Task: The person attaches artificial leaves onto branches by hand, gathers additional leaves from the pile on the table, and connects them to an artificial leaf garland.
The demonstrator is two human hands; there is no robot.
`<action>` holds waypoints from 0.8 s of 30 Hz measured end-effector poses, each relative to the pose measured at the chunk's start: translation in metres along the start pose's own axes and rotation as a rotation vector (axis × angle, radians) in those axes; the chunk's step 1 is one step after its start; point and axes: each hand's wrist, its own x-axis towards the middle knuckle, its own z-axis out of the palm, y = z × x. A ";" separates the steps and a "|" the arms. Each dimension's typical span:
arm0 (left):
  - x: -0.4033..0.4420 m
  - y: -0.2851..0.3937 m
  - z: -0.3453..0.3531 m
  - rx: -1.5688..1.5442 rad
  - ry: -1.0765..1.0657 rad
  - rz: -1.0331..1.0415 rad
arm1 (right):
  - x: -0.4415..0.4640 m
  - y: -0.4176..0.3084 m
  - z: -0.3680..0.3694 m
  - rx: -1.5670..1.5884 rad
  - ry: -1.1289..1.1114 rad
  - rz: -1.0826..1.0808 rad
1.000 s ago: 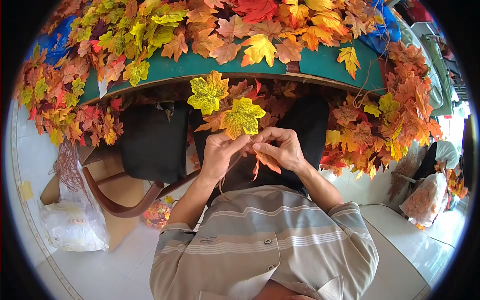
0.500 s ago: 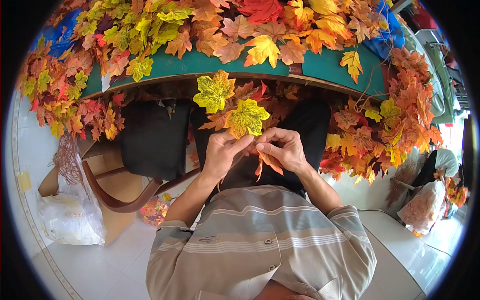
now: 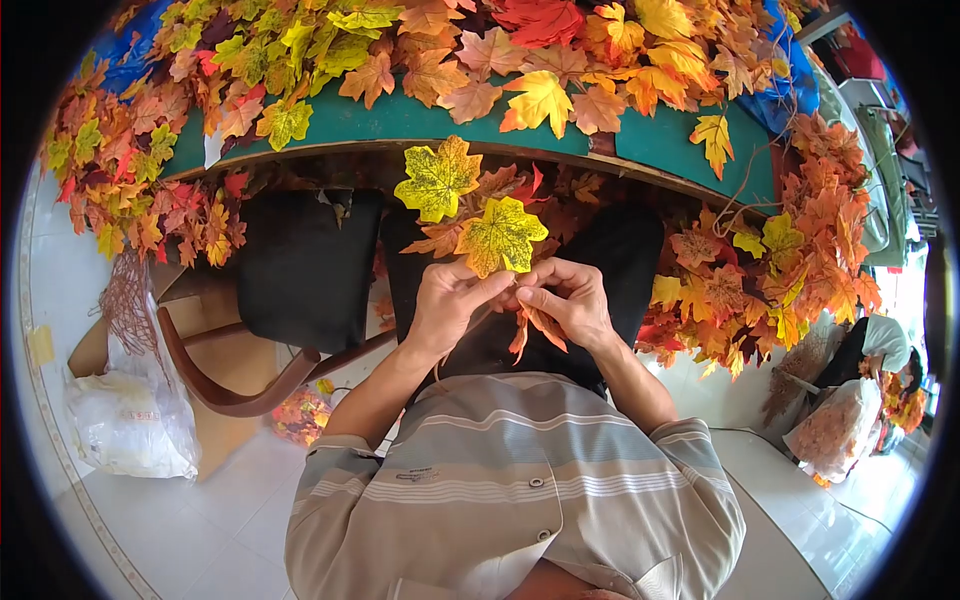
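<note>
Between my two hands, over my lap, is a leaf garland with yellow-green leaves [image 3: 502,236] at its top and an orange leaf [image 3: 543,325] hanging below the fingers. My left hand [image 3: 450,305] pinches the thin stem just under the lower yellow leaf. Close beside it, nearly touching, my right hand [image 3: 568,300] has thumb and forefinger closed on the same stem, above the orange leaf. A thin brown stem trails down by my left wrist. The fingertips hide the exact spot where the stems meet.
A green table [image 3: 640,150] bears piled artificial leaves [image 3: 430,75], with more hanging at both sides. A black chair seat [image 3: 305,270] with a brown curved frame stands at left, near a white plastic bag [image 3: 135,425]. Another bag [image 3: 835,430] is at far right.
The view has shifted slightly. My hands stay pinched together on the stem, with only small finger movements, and the yellow leaves sit a little further right in view.
</note>
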 end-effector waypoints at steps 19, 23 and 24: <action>-0.003 -0.002 -0.003 -0.007 -0.006 0.011 | -0.002 0.003 -0.002 -0.017 0.011 0.067; -0.005 0.000 -0.001 -0.006 0.001 -0.027 | -0.002 0.003 -0.001 -0.007 0.003 0.072; -0.005 -0.001 -0.002 0.003 -0.007 -0.023 | -0.003 0.002 -0.001 -0.009 0.000 0.079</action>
